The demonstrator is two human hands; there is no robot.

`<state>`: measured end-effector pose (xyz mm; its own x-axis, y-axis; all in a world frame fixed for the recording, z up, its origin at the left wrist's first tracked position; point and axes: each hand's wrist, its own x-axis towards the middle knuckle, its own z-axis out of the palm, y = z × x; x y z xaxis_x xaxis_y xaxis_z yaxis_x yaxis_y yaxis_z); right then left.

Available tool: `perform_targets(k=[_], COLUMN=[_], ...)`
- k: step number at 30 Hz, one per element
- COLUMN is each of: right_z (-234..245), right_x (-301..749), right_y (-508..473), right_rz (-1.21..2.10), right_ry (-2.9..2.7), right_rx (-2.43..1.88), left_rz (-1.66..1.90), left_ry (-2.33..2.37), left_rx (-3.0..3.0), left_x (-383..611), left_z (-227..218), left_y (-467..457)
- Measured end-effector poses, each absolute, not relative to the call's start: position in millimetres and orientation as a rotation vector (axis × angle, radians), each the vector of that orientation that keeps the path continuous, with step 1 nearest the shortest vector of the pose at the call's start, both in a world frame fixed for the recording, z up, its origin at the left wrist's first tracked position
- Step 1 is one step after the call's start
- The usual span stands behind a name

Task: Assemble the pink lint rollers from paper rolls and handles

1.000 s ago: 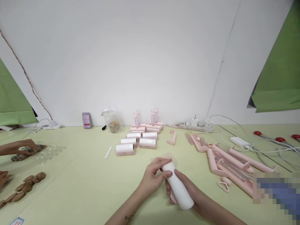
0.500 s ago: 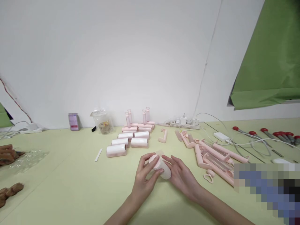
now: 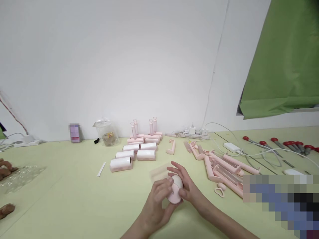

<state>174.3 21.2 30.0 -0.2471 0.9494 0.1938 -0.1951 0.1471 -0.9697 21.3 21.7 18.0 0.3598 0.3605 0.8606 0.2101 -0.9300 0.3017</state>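
Between my hands is a lint roller roll (image 3: 174,195), its round pale pink end turned up toward me. A thin see-through sheet (image 3: 159,171) sticks out from the far left side of the roll, over the table. My left hand (image 3: 159,197) is closed around the near left side, with fingers over the top and the thumb low. My right hand (image 3: 185,186) grips the right side, its thumb against the end and its fingers stretched along the far side. The rest of the roll is hidden behind the end and my fingers.
White rolls (image 3: 121,164) in pink covers lie ahead, with pink rollers (image 3: 151,127) standing behind. Pink handle parts (image 3: 211,169) and a heart-shaped loop (image 3: 219,192) lie right. A power strip (image 3: 190,135), cables and red-handled tools (image 3: 263,143) are farther off. A white strip (image 3: 101,169) lies left.
The roll has been tipped so its end faces me. The see-through sheet now shows extended to the left. My right thumb has come onto the roll, and the view has shifted slightly.
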Motion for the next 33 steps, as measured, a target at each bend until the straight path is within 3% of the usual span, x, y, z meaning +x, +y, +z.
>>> perform_targets(k=[4, 7, 12, 18, 26, 33], right_z=[38, 50, 65, 71, 81, 63], right_x=[181, 186, 187, 174, 189, 209], right_y=[18, 15, 6, 26, 165, 167], right_rz=[1.226, 1.076, 0.672, 0.867, 0.706, 0.766], right_ry=[-1.543, -1.606, -1.742, -1.986, -1.434, -1.286], right_rx=[-0.877, -0.891, -0.876, -0.835, -1.754, -1.78], left_rz=[1.618, 1.424, 1.139, 0.958, 1.088, 1.222], left_ry=[0.408, 0.43, 0.669, 0.754, 0.728, 0.686], left_rx=[2.425, 2.264, 1.459, 0.925, 0.603, 0.482], left_x=[22, 16, 25, 53, 28, 23], left_z=[14, 21, 47, 62, 63, 66], left_y=[20, 18, 24, 30, 33, 40])
